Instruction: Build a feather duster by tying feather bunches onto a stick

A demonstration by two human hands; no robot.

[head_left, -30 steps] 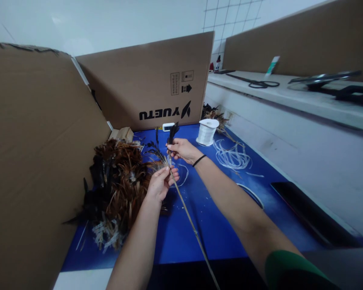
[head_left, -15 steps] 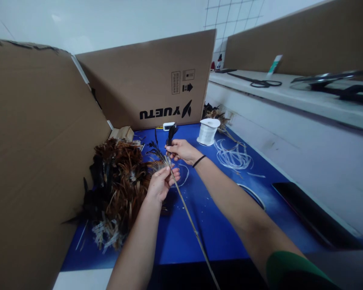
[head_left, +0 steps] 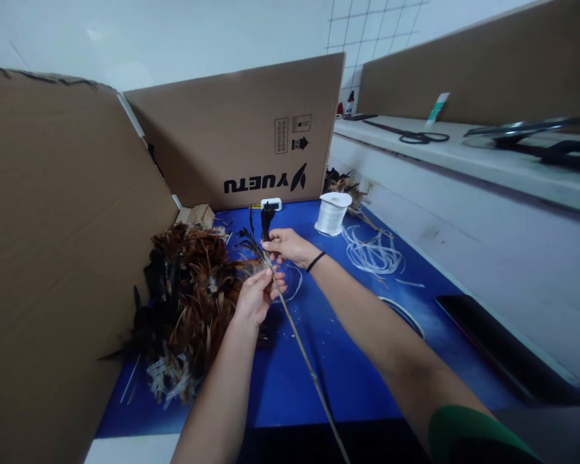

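My left hand (head_left: 260, 295) pinches a long thin stick (head_left: 303, 351) near its upper end. Dark feathers fan out from the stick's tip, and its lower end runs down toward me. Just above, my right hand (head_left: 289, 247) is closed on black feathers (head_left: 267, 222) and holds them upright against the tip. Left of my hands lies a big heap of brown and black feathers (head_left: 193, 283), some with whitish strip ends at the near side. A loop of clear strip (head_left: 297, 283) lies behind my left fingers.
A white spool (head_left: 332, 214) stands at the back right beside a tangle of clear strip (head_left: 374, 251). Cardboard panels (head_left: 198, 135) wall the left and back. A black slab (head_left: 502, 348) lies at right; scissors (head_left: 423, 136) rest on the ledge. More feathers (head_left: 345, 187) lie behind the spool.
The black feathers in my right hand have turned from leaning right to nearly upright, closer to the stick. My left hand has hardly moved, and the stick stays in it.
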